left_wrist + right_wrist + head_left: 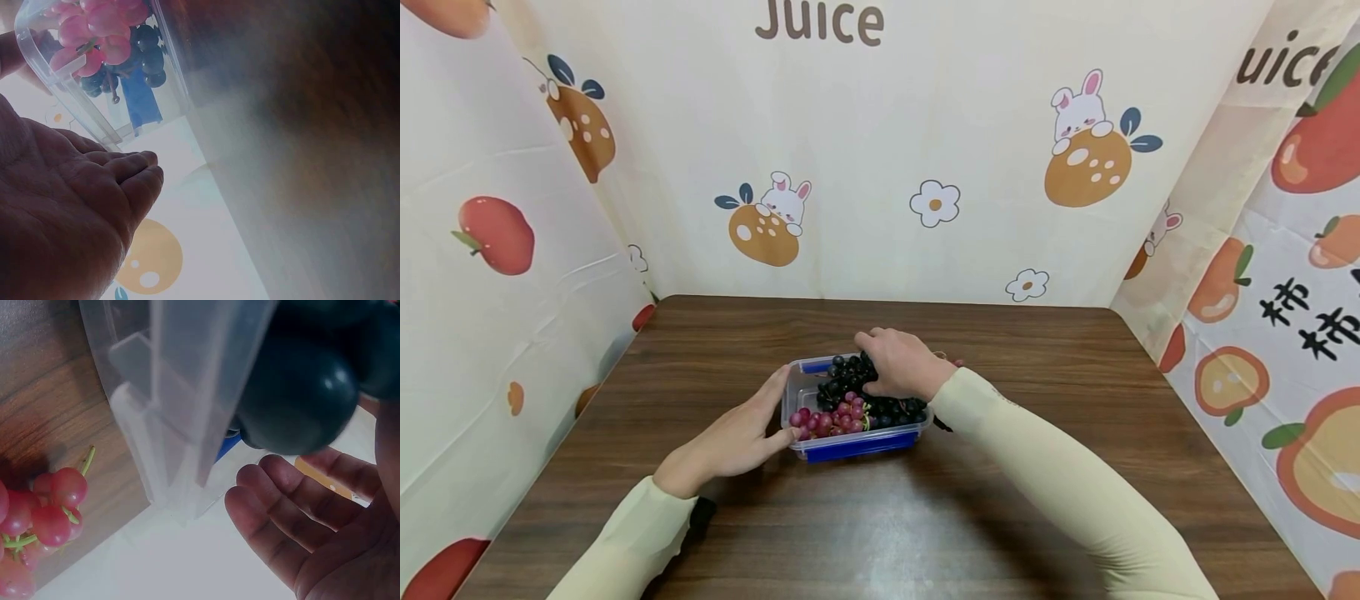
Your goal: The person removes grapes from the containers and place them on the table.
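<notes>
A clear plastic container [854, 443] with blue clips stands mid-table, holding black and red grapes. My left hand [741, 431] rests on its left end, fingers nearly straight along the wall and thumb over the front rim. From above, my right hand [901, 364] reaches in and holds a bunch of black grapes [847, 377] by its thumb side. In the right wrist view the other fingers [265, 525] are loosely bent, and a large dark grape [300, 394] partly covers the grip. A bunch of red grapes [831, 420] lies in the container's front left part.
Another bunch of red grapes [53, 515] lies on the brown wooden table [737, 329] outside the container, mostly hidden behind my right wrist in the head view. Printed fruit-and-rabbit cloth [865, 125] hangs behind the table and along both sides.
</notes>
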{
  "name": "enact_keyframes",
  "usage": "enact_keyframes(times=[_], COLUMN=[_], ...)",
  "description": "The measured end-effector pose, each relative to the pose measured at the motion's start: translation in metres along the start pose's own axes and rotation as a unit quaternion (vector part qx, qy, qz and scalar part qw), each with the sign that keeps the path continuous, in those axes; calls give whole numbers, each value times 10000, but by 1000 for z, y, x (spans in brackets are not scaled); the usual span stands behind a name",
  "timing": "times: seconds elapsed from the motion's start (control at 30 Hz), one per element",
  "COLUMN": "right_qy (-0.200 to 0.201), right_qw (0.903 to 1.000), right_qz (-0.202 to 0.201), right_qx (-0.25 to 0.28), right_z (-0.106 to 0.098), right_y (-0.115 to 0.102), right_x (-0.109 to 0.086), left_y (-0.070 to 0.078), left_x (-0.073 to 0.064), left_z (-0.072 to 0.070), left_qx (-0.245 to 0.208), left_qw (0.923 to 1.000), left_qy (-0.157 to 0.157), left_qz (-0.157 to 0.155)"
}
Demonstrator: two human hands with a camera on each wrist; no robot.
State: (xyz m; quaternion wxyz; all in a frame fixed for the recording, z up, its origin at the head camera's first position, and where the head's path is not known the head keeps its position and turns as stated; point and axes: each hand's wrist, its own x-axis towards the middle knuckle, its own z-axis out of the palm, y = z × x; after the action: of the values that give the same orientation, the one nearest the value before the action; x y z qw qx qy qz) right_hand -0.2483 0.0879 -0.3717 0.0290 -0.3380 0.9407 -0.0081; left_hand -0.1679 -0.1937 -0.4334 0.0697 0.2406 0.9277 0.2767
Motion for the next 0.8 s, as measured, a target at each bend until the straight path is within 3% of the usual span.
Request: enact_keyframes(times=[0.57, 0.8], right_qy=[22, 83], right_qw=[9982, 9993], right_qz=[-74, -94], right_qx=[-599, -354], right_z=[7, 9], right_y=[-4, -6], right_x=[5, 3], left_y=[1, 2], left_x=[-1, -2], left_z=[-1, -1], left_qx=[32, 2], left_qw=[10000, 10000], left_qy=[50, 58], left_qz=[46, 55])
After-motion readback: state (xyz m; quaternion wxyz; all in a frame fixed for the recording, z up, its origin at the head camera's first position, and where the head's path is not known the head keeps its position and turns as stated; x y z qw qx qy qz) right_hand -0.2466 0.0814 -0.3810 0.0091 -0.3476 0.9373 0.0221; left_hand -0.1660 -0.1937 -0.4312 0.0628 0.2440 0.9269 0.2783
